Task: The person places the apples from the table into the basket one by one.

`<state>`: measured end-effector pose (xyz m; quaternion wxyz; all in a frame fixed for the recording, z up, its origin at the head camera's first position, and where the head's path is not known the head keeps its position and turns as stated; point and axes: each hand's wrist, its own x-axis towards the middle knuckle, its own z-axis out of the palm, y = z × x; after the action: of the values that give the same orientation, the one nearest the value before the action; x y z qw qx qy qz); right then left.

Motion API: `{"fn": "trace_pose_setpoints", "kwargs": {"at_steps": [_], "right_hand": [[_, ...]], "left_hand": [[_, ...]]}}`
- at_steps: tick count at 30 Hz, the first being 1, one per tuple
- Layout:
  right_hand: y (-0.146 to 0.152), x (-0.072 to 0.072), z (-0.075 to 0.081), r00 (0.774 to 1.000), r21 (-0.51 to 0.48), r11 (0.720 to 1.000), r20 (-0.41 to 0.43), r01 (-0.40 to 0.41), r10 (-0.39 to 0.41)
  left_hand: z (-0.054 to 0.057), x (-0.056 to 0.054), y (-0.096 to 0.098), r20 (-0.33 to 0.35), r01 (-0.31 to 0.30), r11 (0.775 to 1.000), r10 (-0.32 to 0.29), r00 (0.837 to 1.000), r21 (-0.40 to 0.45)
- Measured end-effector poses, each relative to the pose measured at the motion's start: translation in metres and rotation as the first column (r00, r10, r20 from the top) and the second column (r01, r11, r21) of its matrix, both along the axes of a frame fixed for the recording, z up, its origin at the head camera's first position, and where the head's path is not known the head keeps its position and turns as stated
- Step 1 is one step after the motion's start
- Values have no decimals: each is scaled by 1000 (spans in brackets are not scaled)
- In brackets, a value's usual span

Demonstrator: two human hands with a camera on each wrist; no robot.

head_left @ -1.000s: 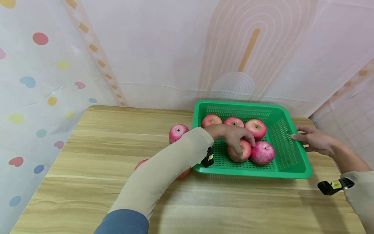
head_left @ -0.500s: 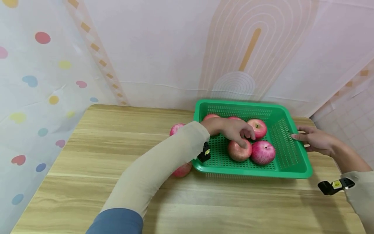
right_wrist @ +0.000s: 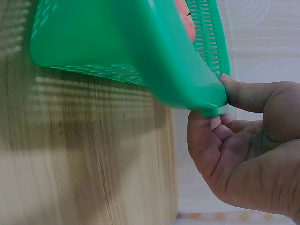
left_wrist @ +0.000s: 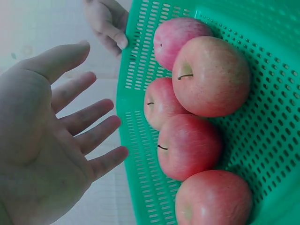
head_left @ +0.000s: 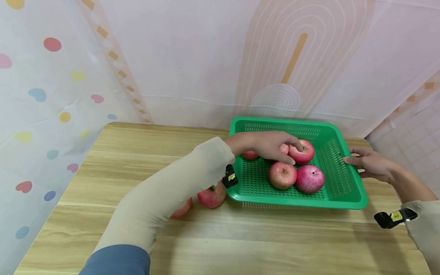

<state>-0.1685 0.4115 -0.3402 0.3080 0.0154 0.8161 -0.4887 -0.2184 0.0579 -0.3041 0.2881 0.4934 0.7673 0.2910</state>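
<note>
My left hand (head_left: 273, 146) hovers over the green plastic basket (head_left: 299, 204), its fingers spread and holding nothing. Below it are several red apples; the front apple (head_left: 282, 176) is beside a pinker apple (head_left: 310, 179), and another apple (head_left: 303, 152) sits behind them. Part of the back row is hidden by the hand. In the left wrist view, the palm (left_wrist: 51, 136) faces the camera, apart from the apples. My right hand (head_left: 372, 164) grips the basket's right rim; the right wrist view shows the thumb (right_wrist: 248, 95) above the rim and fingers curled beneath.
Left of the basket, an apple (head_left: 212, 196) and a second apple (head_left: 182, 208) lie on the wooden table (head_left: 275, 240), partly covered by my left forearm. A patterned cloth backdrop (head_left: 192, 57) stands directly behind the table.
The left hand has let go of the front apple in the basket, opened, and drawn back up and to the left. The right hand keeps its place on the rim.
</note>
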Motion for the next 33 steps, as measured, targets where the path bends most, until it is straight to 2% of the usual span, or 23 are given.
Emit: {"fn": "trace_pose_setpoints", "kwargs": {"at_steps": [9, 12, 16, 20, 23, 27, 33], "right_hand": [[0, 0, -2, 1000, -8, 1000, 2, 0, 0], [-1, 0, -2, 1000, -10, 1000, -1, -11, 11], [-2, 0, -1, 1000, -7, 1000, -3, -20, 20], [-3, 1, 0, 1000, 9, 1000, -3, -21, 21], [-4, 1, 0, 1000, 19, 1000, -5, -24, 24], [-4, 2, 0, 1000, 23, 999, -8, -27, 27], [-2, 2, 0, 1000, 23, 999, -11, -25, 26]], "left_hand": [[16, 14, -21, -72, -28, 999, 27, 997, -18], [21, 17, -30, -123, -36, 999, 32, 992, -25], [25, 18, -42, -175, -27, 1000, 28, 984, 6], [28, 21, -56, -200, -70, 998, 68, 978, -4], [26, 21, -66, -208, -80, 997, 78, 975, -2], [24, 24, -79, -205, -62, 997, 71, 976, 50], [24, 32, -99, -178, -123, 992, 124, 976, 14]]}}
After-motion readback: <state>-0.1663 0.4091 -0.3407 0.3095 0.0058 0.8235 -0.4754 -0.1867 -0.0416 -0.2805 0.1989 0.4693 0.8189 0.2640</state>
